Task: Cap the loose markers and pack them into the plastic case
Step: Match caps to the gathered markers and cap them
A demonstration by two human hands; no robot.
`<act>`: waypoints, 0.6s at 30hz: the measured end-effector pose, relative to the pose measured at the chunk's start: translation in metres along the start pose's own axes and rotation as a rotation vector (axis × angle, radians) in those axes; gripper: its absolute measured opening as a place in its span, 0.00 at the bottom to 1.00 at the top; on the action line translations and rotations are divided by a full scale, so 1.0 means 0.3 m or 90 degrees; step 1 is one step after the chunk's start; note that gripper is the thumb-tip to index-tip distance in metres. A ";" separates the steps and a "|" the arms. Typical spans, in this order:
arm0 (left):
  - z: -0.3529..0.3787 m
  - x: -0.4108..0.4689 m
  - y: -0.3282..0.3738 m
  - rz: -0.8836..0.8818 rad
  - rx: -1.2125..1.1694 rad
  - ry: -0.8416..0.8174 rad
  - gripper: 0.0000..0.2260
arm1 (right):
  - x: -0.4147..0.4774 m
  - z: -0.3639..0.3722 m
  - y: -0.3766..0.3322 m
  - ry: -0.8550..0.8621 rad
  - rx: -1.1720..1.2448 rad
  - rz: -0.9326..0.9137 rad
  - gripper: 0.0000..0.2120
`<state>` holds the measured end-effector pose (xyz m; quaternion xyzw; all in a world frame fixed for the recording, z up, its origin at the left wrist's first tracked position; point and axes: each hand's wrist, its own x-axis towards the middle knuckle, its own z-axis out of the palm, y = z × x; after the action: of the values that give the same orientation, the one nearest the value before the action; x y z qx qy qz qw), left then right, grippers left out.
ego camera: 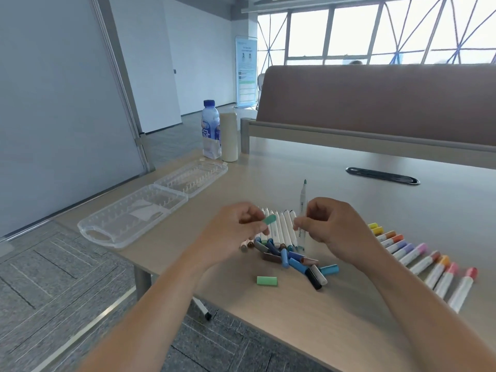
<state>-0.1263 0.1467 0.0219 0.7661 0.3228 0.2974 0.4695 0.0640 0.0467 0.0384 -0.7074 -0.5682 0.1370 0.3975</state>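
Observation:
My left hand [239, 229] pinches a green cap [269, 219] above the table. My right hand [330, 224] grips an uncapped marker [302, 202] upright, its green tip pointing up. Below both hands lies a row of uncapped white markers [281, 229] beside a pile of loose caps [295, 261] in blue, brown, grey and black. A light green cap [266, 281] lies alone near the table's front edge. A row of capped markers [418, 256] in yellow, orange, purple and pink runs off to the right. The clear plastic case [128, 210] lies open at the left.
A water bottle [210, 128] and a cream cylinder [229, 136] stand at the table's far left corner. A black cable grommet [382, 175] sits in the tabletop at the back right. A brown padded divider [375, 103] rises behind the table.

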 end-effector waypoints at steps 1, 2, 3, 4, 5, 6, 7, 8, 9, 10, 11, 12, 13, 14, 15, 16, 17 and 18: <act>0.003 0.011 0.005 0.001 -0.055 0.015 0.05 | 0.001 -0.001 -0.003 -0.008 0.006 0.001 0.10; 0.005 0.023 0.009 0.005 -0.117 0.031 0.06 | 0.000 -0.002 -0.005 -0.020 0.010 0.001 0.09; 0.006 0.035 0.010 0.010 -0.177 0.045 0.07 | -0.002 -0.001 -0.008 -0.038 0.019 -0.002 0.07; 0.009 0.049 0.009 0.013 -0.228 0.058 0.07 | -0.005 0.001 -0.009 -0.058 0.030 -0.005 0.06; 0.012 0.061 0.008 0.013 -0.271 0.072 0.08 | -0.007 0.003 -0.010 -0.075 0.039 -0.008 0.04; 0.016 0.069 0.009 0.009 -0.312 0.087 0.08 | -0.009 0.005 -0.009 -0.085 0.042 -0.011 0.03; 0.019 0.075 0.008 0.003 -0.349 0.101 0.08 | -0.009 0.007 -0.008 -0.089 0.038 -0.013 0.03; 0.022 0.079 0.007 -0.002 -0.379 0.109 0.08 | -0.009 0.009 -0.007 -0.091 0.030 -0.015 0.03; 0.024 0.082 0.005 -0.005 -0.399 0.114 0.09 | -0.008 0.010 -0.007 -0.091 0.021 -0.015 0.04; 0.025 0.084 0.002 -0.004 -0.412 0.116 0.09 | -0.007 0.012 -0.007 -0.092 0.012 -0.014 0.04; 0.025 0.086 -0.001 -0.002 -0.422 0.118 0.09 | -0.006 0.014 -0.007 -0.092 0.005 -0.014 0.05; 0.024 0.089 -0.005 0.000 -0.427 0.120 0.10 | -0.006 0.015 -0.006 -0.092 0.000 -0.014 0.06; 0.024 0.091 -0.008 0.004 -0.424 0.121 0.10 | -0.006 0.016 -0.005 -0.092 -0.003 -0.012 0.06; 0.024 0.092 -0.009 0.009 -0.419 0.122 0.11 | -0.006 0.015 -0.003 -0.092 -0.006 -0.009 0.06; 0.025 0.093 -0.010 0.014 -0.413 0.123 0.11 | -0.005 0.016 -0.002 -0.092 -0.011 -0.007 0.06; 0.025 0.093 -0.010 0.018 -0.405 0.123 0.11 | -0.006 0.016 -0.001 -0.092 -0.016 -0.006 0.05; 0.025 0.094 -0.010 0.022 -0.393 0.122 0.12 | -0.006 0.017 0.000 -0.094 -0.020 -0.007 0.04; 0.024 0.094 -0.009 0.025 -0.379 0.119 0.12 | -0.006 0.018 -0.001 -0.095 -0.021 -0.008 0.04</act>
<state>-0.1040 0.1657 0.0209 0.5703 0.2483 0.4571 0.6358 0.0598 0.0471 0.0345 -0.6983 -0.6028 0.1775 0.3427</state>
